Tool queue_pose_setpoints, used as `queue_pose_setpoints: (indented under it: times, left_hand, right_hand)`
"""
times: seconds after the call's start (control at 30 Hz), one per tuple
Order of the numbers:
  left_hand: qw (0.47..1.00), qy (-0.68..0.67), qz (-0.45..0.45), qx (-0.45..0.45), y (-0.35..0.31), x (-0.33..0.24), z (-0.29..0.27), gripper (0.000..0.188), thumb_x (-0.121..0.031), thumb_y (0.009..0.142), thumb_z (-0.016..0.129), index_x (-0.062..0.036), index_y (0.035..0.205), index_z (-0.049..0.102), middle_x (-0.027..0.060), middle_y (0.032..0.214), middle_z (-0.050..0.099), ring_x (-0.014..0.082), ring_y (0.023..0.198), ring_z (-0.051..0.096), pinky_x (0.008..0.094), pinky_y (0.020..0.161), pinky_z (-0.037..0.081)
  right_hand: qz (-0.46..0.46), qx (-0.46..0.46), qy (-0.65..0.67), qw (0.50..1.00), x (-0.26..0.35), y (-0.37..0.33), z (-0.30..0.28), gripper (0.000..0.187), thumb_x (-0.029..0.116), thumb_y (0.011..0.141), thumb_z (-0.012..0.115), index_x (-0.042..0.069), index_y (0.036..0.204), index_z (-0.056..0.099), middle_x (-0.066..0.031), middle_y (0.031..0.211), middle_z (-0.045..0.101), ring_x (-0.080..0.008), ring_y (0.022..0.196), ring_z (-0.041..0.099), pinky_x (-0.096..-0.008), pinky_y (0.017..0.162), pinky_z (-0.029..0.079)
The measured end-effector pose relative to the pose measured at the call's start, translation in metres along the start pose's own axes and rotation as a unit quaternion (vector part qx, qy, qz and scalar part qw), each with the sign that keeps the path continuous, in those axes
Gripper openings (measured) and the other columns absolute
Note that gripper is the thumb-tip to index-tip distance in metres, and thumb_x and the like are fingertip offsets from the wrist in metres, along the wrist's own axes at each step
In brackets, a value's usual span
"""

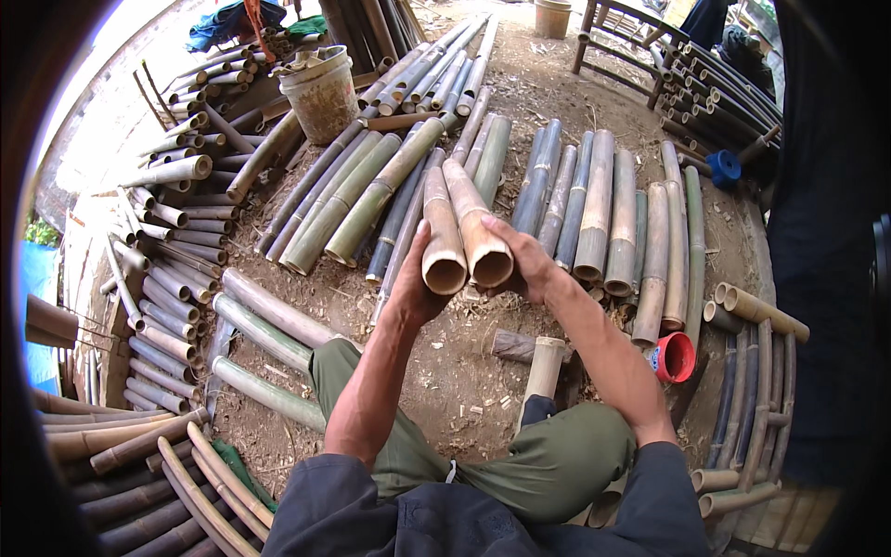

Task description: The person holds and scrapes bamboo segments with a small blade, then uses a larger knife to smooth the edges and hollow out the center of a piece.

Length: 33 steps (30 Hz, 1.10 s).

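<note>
Bamboo tubes (475, 218), not yet laid down, fill left hand (415, 284) and right hand (525, 261) on my remote feed, partly hidden fingers curled round them, rows (599, 204) already on the ground (450, 367) beyond.

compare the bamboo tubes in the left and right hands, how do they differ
The left tube runs nearly straight up the picture; the right tube slants more, its far end toward the left. The left tube looks darker brown, the right tube paler tan. Both are hollow, their open near ends showing.
</note>
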<state>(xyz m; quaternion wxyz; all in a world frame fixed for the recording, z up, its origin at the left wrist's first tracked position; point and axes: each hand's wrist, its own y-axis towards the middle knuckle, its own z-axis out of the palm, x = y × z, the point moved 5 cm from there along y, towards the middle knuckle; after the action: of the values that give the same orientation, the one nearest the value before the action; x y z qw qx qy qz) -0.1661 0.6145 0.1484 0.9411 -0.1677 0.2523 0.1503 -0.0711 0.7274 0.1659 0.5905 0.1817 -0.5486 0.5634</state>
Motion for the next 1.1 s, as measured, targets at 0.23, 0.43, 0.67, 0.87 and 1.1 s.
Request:
queue_pose_setpoints:
  times: [0.23, 0.43, 0.67, 0.87, 1.1]
  left_hand:
    - [0.997, 0.033, -0.044, -0.052, 0.017, 0.002, 0.0, 0.074, -0.054, 0.09, 0.064, 0.0017, 0.134, 0.045, 0.0155, 0.118, 0.061, 0.0236, 0.102, 0.064, 0.0339, 0.087, 0.056]
    - [0.622, 0.719, 0.195, -0.239, 0.07, -0.01, -0.089, 0.093, -0.028, 0.08, 0.078, -0.0001, 0.15, 0.025, 0.0281, 0.142, 0.04, 0.0382, 0.129, 0.045, 0.0471, 0.108, 0.042]
    - [0.319, 0.828, 0.387, 0.252, 0.081, 0.045, 0.061, 0.101, -0.027, 0.061, 0.088, -0.0166, 0.148, 0.037, 0.0168, 0.145, 0.045, 0.0321, 0.139, 0.038, 0.0487, 0.118, 0.028]
    - [0.706, 0.685, 0.103, 0.148, 0.076, 0.042, 0.124, 0.08, -0.023, 0.063, 0.083, -0.0053, 0.133, 0.047, 0.0197, 0.111, 0.067, 0.0309, 0.097, 0.067, 0.0437, 0.088, 0.055]
    - [0.849, 0.514, 0.088, 0.086, 0.095, 0.098, 0.022, 0.114, -0.048, 0.059, 0.089, 0.0017, 0.143, 0.03, 0.0261, 0.134, 0.049, 0.0371, 0.116, 0.057, 0.0541, 0.104, 0.047]
  right_hand:
    - [-0.031, -0.036, 0.06, 0.997, -0.005, 0.002, -0.015, 0.067, 0.052, 0.089, 0.063, -0.006, 0.121, 0.052, -0.0143, 0.095, 0.066, -0.0217, 0.075, 0.068, -0.0353, 0.058, 0.059]
    - [-0.145, -0.073, -0.071, 0.984, -0.082, -0.038, -0.064, 0.085, 0.051, 0.084, 0.068, -0.008, 0.14, 0.042, -0.0161, 0.12, 0.058, -0.0196, 0.096, 0.062, -0.0305, 0.084, 0.05]
    - [-0.359, -0.009, -0.149, 0.921, -0.077, -0.132, -0.163, 0.071, 0.055, 0.09, 0.056, -0.004, 0.13, 0.053, -0.0161, 0.099, 0.065, -0.0198, 0.084, 0.067, -0.0284, 0.072, 0.056]
    - [-0.217, -0.257, 0.087, 0.938, -0.056, -0.219, -0.204, 0.067, 0.058, 0.099, 0.042, 0.003, 0.135, 0.051, -0.0102, 0.086, 0.067, -0.0184, 0.063, 0.066, -0.0319, 0.055, 0.057]
    - [0.2, -0.407, -0.475, 0.754, -0.339, -0.233, -0.231, 0.076, 0.041, 0.08, 0.073, -0.006, 0.134, 0.049, -0.0319, 0.127, 0.054, -0.0456, 0.12, 0.052, -0.0497, 0.103, 0.042]
